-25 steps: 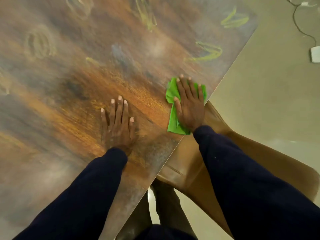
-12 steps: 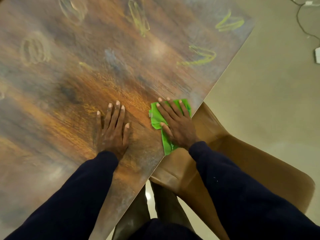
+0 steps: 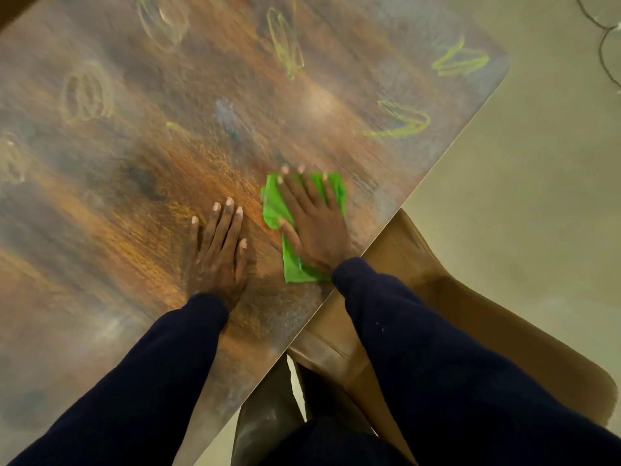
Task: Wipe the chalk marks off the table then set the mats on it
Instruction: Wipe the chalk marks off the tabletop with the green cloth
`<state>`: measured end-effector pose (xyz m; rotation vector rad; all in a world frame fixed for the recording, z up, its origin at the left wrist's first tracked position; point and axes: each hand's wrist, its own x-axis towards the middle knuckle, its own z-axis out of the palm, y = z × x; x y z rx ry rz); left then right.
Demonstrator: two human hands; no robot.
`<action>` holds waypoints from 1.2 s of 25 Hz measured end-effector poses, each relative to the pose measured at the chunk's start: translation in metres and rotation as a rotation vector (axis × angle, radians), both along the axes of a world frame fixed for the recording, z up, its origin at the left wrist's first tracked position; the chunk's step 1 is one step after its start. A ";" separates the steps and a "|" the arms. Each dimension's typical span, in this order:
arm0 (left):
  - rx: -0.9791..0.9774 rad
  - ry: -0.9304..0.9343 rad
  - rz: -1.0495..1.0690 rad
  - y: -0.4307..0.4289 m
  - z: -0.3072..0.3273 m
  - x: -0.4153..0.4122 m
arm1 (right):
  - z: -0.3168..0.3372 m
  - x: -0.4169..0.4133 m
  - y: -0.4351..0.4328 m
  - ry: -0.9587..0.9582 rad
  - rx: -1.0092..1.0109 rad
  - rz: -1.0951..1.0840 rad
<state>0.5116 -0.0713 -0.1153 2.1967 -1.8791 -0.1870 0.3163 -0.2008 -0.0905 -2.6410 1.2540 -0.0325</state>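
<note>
A brown wood-grain table (image 3: 117, 196) carries several yellow-green chalk marks, such as one near the right corner (image 3: 403, 124) and another at the far corner (image 3: 462, 62). Fainter pale scribbles (image 3: 87, 97) lie at the left. My right hand (image 3: 312, 223) presses flat, fingers straight, on a green cloth (image 3: 292, 267) near the table's right edge. My left hand (image 3: 218, 250) rests flat on the bare wood just left of the cloth. No mats are in view.
A brown chair (image 3: 453, 317) stands under the table's right edge, beneath my right arm. Beige floor (image 3: 537, 196) spreads to the right, with a dark cable (image 3: 605, 52) at the top right corner.
My right hand has slid the green cloth from the table's right edge toward me and leftward, closer to my left hand. My left hand has stayed planted.
</note>
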 end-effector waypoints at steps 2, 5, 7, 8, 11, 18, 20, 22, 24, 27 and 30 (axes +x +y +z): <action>-0.012 -0.003 0.014 -0.001 -0.002 0.000 | -0.001 -0.030 0.026 0.027 0.034 0.144; -0.007 -0.027 0.019 0.000 -0.004 0.001 | 0.000 -0.078 0.002 0.036 0.010 0.101; 0.006 -0.040 0.014 -0.002 -0.004 0.001 | 0.003 -0.079 -0.037 0.028 -0.019 -0.059; 0.018 -0.032 0.015 -0.003 -0.003 0.001 | 0.004 -0.068 -0.056 0.019 -0.029 -0.138; 0.029 -0.012 0.020 -0.001 0.001 -0.001 | 0.003 -0.014 -0.076 -0.005 -0.030 -0.239; 0.002 -0.022 0.021 -0.001 -0.004 0.003 | -0.006 -0.025 0.016 0.030 -0.001 0.209; 0.005 -0.033 0.016 -0.002 -0.005 0.002 | -0.005 -0.057 0.007 0.044 -0.030 0.175; 0.012 -0.053 0.014 -0.002 -0.006 0.002 | -0.006 -0.068 -0.017 0.030 -0.048 0.056; 0.017 -0.046 0.010 -0.001 -0.005 0.002 | -0.006 -0.054 -0.039 0.004 -0.041 -0.099; 0.032 -0.025 0.019 -0.002 -0.001 0.000 | -0.008 -0.008 -0.046 0.007 -0.050 -0.186; 0.030 -0.016 0.016 -0.003 0.000 0.000 | -0.014 0.007 -0.014 0.000 -0.034 -0.022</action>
